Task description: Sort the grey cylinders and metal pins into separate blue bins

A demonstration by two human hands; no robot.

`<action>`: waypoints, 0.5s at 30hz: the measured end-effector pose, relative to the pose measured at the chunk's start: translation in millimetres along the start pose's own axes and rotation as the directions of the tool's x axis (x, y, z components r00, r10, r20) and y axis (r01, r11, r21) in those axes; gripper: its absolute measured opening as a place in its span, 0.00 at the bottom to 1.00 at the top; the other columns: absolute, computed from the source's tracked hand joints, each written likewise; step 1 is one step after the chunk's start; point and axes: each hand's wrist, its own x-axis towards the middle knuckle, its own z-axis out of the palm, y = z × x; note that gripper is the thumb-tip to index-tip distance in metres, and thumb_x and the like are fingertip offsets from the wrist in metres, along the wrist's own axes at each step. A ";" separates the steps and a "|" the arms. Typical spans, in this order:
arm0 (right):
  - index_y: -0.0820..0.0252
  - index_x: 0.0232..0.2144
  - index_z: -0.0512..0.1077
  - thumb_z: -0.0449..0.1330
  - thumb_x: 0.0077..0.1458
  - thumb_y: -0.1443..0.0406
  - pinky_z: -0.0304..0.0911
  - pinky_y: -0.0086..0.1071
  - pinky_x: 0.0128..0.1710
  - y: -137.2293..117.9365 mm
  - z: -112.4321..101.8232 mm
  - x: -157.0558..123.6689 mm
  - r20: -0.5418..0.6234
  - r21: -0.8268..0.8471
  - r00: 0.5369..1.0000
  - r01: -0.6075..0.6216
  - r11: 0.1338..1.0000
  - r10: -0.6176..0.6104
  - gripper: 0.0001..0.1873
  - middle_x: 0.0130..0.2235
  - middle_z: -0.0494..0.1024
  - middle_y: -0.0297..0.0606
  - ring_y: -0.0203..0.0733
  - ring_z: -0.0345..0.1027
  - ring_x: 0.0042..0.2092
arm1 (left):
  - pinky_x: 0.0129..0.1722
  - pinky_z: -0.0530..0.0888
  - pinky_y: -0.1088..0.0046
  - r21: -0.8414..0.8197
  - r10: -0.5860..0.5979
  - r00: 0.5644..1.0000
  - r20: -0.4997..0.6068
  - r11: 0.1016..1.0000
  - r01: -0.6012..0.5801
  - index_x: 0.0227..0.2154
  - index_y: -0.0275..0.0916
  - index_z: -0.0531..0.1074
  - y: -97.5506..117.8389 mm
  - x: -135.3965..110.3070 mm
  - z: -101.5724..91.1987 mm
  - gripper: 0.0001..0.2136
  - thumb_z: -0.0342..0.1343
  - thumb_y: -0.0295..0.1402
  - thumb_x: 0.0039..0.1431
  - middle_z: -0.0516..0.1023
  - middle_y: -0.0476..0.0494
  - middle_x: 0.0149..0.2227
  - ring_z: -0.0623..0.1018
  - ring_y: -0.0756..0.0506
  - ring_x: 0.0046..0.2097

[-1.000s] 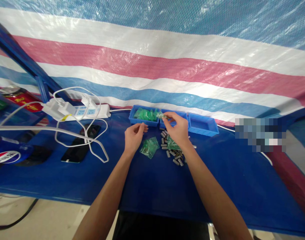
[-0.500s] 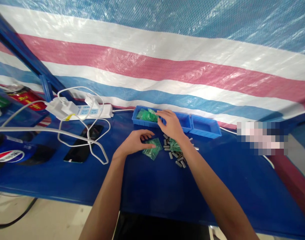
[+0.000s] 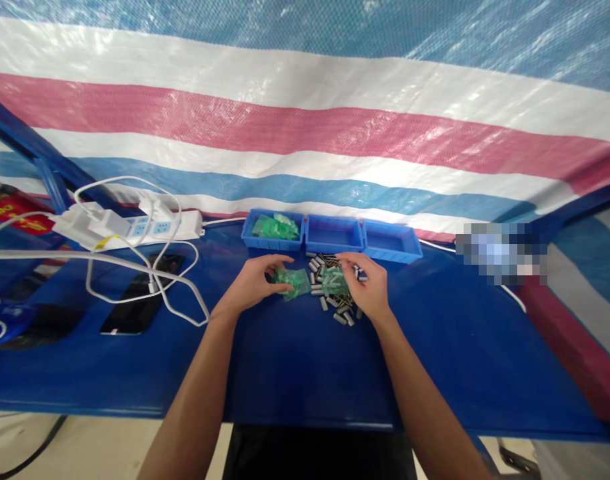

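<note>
My left hand (image 3: 252, 285) has its thumb and fingers closed on the left edge of a small green translucent plastic bag (image 3: 295, 283). My right hand (image 3: 369, 288) is curled, pinching the right edge of another green bag (image 3: 333, 281). That second bag lies over a loose pile of short grey metal cylinders (image 3: 341, 319) and thin brassy screw-like pieces, partly hiding them. Behind my hands stands a row of three joined blue bins (image 3: 333, 236). Its left bin holds several green bags (image 3: 276, 227); the middle and right bins hold nothing.
To the left, a white power strip (image 3: 175, 227) with plugged-in chargers and tangled white cables sits beside a black phone (image 3: 139, 297). A dark bottle (image 3: 29, 323) and a red can (image 3: 17, 208) are farther left. Striped sheeting (image 3: 305, 127) hangs behind the blue table (image 3: 305, 380).
My right hand has come back from the bins to the green bag on the metal pile. My left hand stays at its bag. The camera view has shifted right.
</note>
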 end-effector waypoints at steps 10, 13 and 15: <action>0.54 0.49 0.80 0.64 0.65 0.57 0.74 0.38 0.41 -4.6 4.1 -2.6 0.142 0.149 0.985 -0.117 0.982 0.096 0.14 0.41 0.87 0.39 0.45 0.79 0.37 | 0.38 0.80 0.71 -0.454 -0.198 0.948 -0.250 0.888 0.066 0.33 0.37 0.78 29.5 6.8 37.2 0.18 0.76 0.44 0.48 0.84 0.44 0.33 0.84 0.45 0.34; 0.53 0.53 0.79 0.68 0.60 0.55 0.75 0.37 0.37 -7.6 7.6 -4.6 0.252 0.220 0.958 -0.197 0.955 0.139 0.20 0.38 0.86 0.37 0.44 0.78 0.33 | 0.39 0.80 0.72 -0.543 -0.192 0.955 -0.225 0.839 0.041 0.33 0.37 0.79 37.8 8.3 49.2 0.17 0.76 0.44 0.50 0.85 0.44 0.33 0.84 0.46 0.35; 0.53 0.53 0.79 0.70 0.59 0.54 0.76 0.37 0.37 -8.2 9.8 -5.2 0.277 0.307 0.941 -0.280 0.909 0.197 0.22 0.38 0.86 0.37 0.44 0.80 0.34 | 0.40 0.81 0.70 -0.571 -0.185 0.963 -0.196 0.820 0.041 0.35 0.37 0.80 40.9 8.3 52.6 0.18 0.75 0.44 0.50 0.86 0.42 0.35 0.84 0.45 0.36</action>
